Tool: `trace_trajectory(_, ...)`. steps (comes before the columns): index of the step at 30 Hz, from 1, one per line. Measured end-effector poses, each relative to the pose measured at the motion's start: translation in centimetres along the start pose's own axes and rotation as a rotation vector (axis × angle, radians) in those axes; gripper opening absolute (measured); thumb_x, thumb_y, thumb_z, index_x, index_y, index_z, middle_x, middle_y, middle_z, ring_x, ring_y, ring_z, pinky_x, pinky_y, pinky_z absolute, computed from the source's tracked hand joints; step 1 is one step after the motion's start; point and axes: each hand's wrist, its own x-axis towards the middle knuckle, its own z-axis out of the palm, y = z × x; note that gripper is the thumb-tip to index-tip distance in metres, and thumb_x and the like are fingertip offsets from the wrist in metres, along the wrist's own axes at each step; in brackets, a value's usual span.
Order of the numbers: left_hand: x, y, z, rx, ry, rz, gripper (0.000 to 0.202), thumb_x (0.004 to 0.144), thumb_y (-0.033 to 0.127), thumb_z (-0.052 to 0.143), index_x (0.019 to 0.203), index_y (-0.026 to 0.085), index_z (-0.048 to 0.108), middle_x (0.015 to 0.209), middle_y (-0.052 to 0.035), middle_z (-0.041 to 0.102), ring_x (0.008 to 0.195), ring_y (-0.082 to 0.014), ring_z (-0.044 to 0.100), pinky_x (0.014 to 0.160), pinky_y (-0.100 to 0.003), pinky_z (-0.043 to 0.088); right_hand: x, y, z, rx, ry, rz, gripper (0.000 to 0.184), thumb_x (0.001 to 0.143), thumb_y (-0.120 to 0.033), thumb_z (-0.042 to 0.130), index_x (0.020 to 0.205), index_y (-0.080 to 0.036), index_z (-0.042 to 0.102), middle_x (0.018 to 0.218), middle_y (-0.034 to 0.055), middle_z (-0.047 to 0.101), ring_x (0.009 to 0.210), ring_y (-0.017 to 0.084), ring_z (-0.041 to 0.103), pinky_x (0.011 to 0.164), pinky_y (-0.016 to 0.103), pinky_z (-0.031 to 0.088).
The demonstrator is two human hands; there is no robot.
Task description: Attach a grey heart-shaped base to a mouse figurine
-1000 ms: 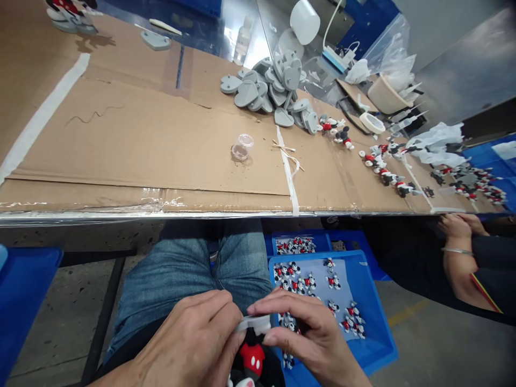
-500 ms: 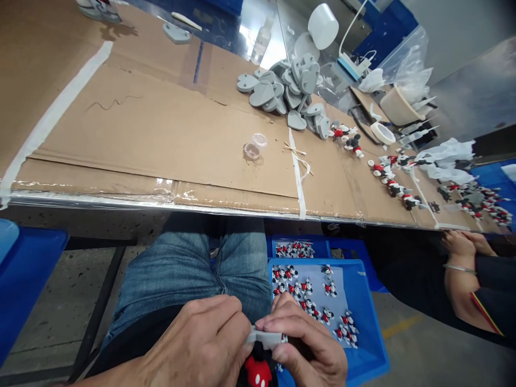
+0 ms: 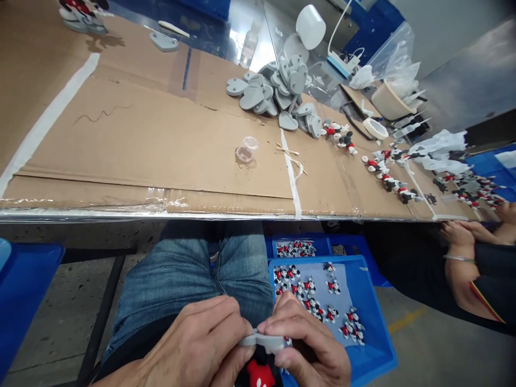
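Close to my lap, both hands grip a grey heart-shaped base (image 3: 264, 340), seen nearly edge-on. My left hand (image 3: 201, 341) pinches its left end between thumb and fingers. At the other end, the thumb and fingers of my right hand (image 3: 304, 344) are closed on it. Just under the base shows a red and black cartoon mouse figurine (image 3: 261, 373) with white dots on the red; its lower part is cut off by the frame edge. Whether the base and figurine touch is hidden. A blue tray (image 3: 373, 322) holding several small mouse figurines lies beside my right hand.
A cardboard-covered table (image 3: 181, 145) runs across ahead. On it are a pile of grey heart bases (image 3: 278, 88), a small clear cup (image 3: 244, 155), cotton swabs (image 3: 287, 149) and mouse figurines (image 3: 387, 174). At the right are a co-worker's hands (image 3: 459, 234).
The view has shifted slightly, so the table items sit a little further left. In my hands the grey base has tilted slightly and shows more of its left end.
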Motion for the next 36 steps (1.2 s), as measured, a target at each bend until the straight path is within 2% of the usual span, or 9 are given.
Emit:
trace_trajectory(3,0.1,0.2,-0.6,-0.09,-0.026,-0.037,0.028,0.101,0.027,0.041,0.087,0.019,0.065,0.067,-0.0007,0.062,0.059,-0.0131,0.061,0.059,-0.02,0.052,0.1,0.0,0.0,0.003,0.02,0.006,0.018,0.096,-0.036,0.06,0.102,-0.023,0.071,0.083,0.0038,0.072,0.073,0.018,0.064,0.072,0.037,0.047)
trace_trajectory(8,0.7,1.1,-2.9,-0.2,-0.258,-0.183,0.019,0.099,0.026,0.051,0.106,0.016,0.066,0.083,-0.0046,0.067,0.075,-0.0143,0.066,0.071,-0.022,0.055,0.3,-0.2,0.0,0.039,0.046,0.011,0.017,0.096,-0.036,0.06,0.101,-0.023,0.071,0.083,0.0032,0.072,0.073,0.018,0.063,0.074,0.037,0.046)
trace_trajectory(12,0.5,1.0,-3.0,-0.227,-0.165,-0.14,0.022,0.1,0.028,0.051,0.118,0.02,0.061,0.09,-0.0044,0.069,0.077,-0.0143,0.067,0.071,-0.021,0.056,0.4,-0.3,0.0,0.074,0.054,0.008,0.016,0.096,-0.034,0.061,0.103,-0.023,0.071,0.085,0.0035,0.072,0.074,0.018,0.063,0.073,0.037,0.046)
trace_trajectory(14,0.1,0.4,-2.4,-0.247,-0.12,-0.09,0.021,0.099,0.027,0.051,0.117,0.02,0.061,0.089,-0.005,0.069,0.076,-0.0148,0.068,0.069,-0.021,0.056,0.3,-0.3,0.0,0.096,0.058,0.007,0.016,0.096,-0.033,0.06,0.103,-0.023,0.071,0.085,0.004,0.072,0.074,0.018,0.062,0.072,0.037,0.047)
trace_trajectory(17,-0.4,-0.5,-1.5,-0.283,-0.068,0.032,0.02,0.099,0.029,0.051,0.111,0.017,0.063,0.08,-0.0046,0.069,0.078,-0.0157,0.07,0.076,-0.023,0.057,0.2,-0.5,0.3,0.117,0.057,0.002,0.017,0.096,-0.034,0.061,0.104,-0.023,0.071,0.085,0.0044,0.072,0.073,0.018,0.062,0.071,0.037,0.047)
trace_trajectory(21,-0.7,-0.9,-1.4,-0.269,-0.136,-0.012,0.017,0.1,0.026,0.051,0.107,0.016,0.063,0.078,-0.0031,0.07,0.074,-0.0136,0.069,0.091,-0.028,0.055,0.3,-0.7,0.5,0.111,0.064,-0.021,0.017,0.095,-0.034,0.062,0.105,-0.023,0.071,0.084,0.005,0.073,0.071,0.018,0.062,0.071,0.038,0.047)
trace_trajectory(26,-0.7,-1.0,-1.7,-0.327,-0.11,0.023,0.019,0.099,0.028,0.052,0.111,0.017,0.062,0.08,-0.0055,0.07,0.082,-0.0177,0.07,0.084,-0.029,0.057,0.6,-0.9,0.4,0.102,0.078,-0.049,0.017,0.095,-0.034,0.062,0.103,-0.023,0.071,0.082,0.006,0.073,0.07,0.019,0.061,0.068,0.037,0.047)
trace_trajectory(31,0.0,-0.8,-2.1,-0.357,-0.169,-0.06,0.025,0.096,0.035,0.057,0.114,0.018,0.062,0.082,-0.0064,0.069,0.079,-0.0182,0.068,0.088,-0.036,0.057,0.6,-1.0,0.6,0.11,0.11,-0.05,0.019,0.094,-0.038,0.062,0.103,-0.024,0.072,0.081,0.0064,0.074,0.069,0.02,0.062,0.068,0.039,0.048)
trace_trajectory(36,-0.8,-0.9,-2.4,-0.314,-0.178,-0.057,0.027,0.096,0.04,0.057,0.113,0.021,0.062,0.083,-0.0045,0.07,0.08,-0.0177,0.068,0.092,-0.036,0.056,0.5,-1.3,0.9,0.093,0.111,-0.071,0.019,0.094,-0.035,0.063,0.107,-0.023,0.071,0.081,0.0071,0.074,0.07,0.02,0.062,0.065,0.037,0.049)
